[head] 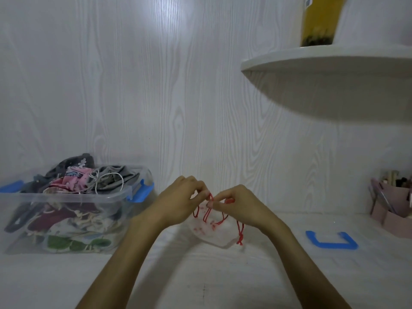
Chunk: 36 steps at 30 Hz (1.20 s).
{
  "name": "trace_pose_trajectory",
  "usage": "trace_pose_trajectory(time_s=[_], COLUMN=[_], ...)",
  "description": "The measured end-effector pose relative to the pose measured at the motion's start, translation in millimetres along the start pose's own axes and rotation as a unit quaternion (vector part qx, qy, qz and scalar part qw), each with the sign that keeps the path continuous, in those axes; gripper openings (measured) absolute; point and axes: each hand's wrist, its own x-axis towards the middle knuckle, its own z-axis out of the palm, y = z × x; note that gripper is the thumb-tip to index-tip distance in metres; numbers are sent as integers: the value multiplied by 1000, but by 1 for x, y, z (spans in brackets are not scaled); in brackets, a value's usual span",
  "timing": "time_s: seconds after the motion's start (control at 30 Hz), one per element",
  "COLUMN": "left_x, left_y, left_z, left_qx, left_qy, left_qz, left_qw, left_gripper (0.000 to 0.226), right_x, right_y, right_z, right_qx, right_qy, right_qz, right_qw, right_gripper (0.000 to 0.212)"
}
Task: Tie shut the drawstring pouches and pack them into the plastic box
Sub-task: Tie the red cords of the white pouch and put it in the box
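A small white pouch [211,233] with a red pattern hangs just above the white table, partly hidden behind my hands. Its red drawstring [208,210] loops up between my fingers. My left hand [180,201] pinches the string at the pouch's top from the left. My right hand [236,204] pinches the string from the right, fingertips almost meeting the left hand's. A knotted string end [240,238] dangles at the pouch's lower right. The clear plastic box [66,219] with blue clips stands at the left, heaped with several cloth pouches [89,177].
A blue U-shaped tape mark [330,240] lies on the table at the right. A pink organiser [394,201] with pens stands at the far right edge. A rounded white shelf [323,63] juts out overhead on the right, carrying a yellow container [318,21].
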Motion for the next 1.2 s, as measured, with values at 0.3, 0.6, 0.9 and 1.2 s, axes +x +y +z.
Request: trace_pose_trajectory(time_s=[0.3,0.6,0.9,1.2], left_x=[-5,2,0,3], left_y=[12,14,4,1], left_z=[1,42,30,29], left_qx=[-70,-187,-443,-147], left_qy=[-10,25,40,48], left_qz=[-101,-108,-179,-89], left_qw=[992,976,878,984], left_gripper=[13,15,23,26], right_x=[-2,-2,-6,-1], right_y=[7,2,19,19], right_z=[-3,-3,-13,12], right_qx=[84,108,-21,-64], right_qy=[51,51,-45,-103], right_qz=[83,73,144,111], right_qw=[992,990,988,986], right_gripper=[24,23,36,16])
